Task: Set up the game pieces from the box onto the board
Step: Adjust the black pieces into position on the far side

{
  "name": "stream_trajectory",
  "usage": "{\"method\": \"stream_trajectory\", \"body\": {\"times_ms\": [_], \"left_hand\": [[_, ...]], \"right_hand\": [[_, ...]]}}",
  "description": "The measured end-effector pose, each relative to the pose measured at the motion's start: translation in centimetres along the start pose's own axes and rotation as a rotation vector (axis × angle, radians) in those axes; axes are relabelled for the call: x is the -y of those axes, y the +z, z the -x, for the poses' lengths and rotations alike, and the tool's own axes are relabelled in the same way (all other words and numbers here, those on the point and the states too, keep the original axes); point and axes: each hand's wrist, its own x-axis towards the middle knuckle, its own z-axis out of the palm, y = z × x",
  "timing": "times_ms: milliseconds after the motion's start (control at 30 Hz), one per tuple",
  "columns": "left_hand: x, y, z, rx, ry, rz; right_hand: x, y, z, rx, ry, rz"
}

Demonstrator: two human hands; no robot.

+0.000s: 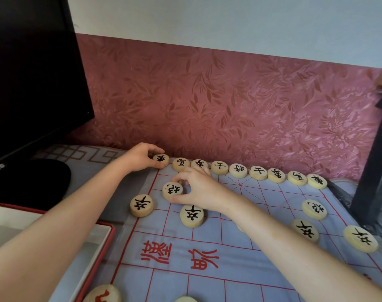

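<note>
On board (pixel 207 247), pieces (pixel 238 170) flat, glyphs inverted

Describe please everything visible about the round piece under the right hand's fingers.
The piece is a pale, wood-like round disc with a black character on top. It lies flat on the blue board with red lines, near the far left corner. The right hand touches its edge with thumb and fingers; no other piece touches it.

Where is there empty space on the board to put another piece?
Bare squares lie around the red river writing and in the middle between the right hand and the right-side cannon piece. The far row of pieces is packed edge to edge.
</note>
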Motion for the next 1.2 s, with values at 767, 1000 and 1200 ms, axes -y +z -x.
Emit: {"method": "stream_trajectory", "body": {"times_ms": [767,1000,1200], "left_hand": [[0.1,0.3,0.6,-0.028,-0.023,-0.03],[0.5,0.5,0.2,-0.044,-0.031,-0.009],[0.7,0.6,0.2,-0.044,-0.044,0.006]], "right_hand": [[-0.6,-1.0,-0.7,0.102,0.01,-0.124],[-0.7,-0.2,-0.8,0.057,-0.006,-0.121],[-1.6,-1.9,-1.9,-0.061,0.041,-0.193]]}}
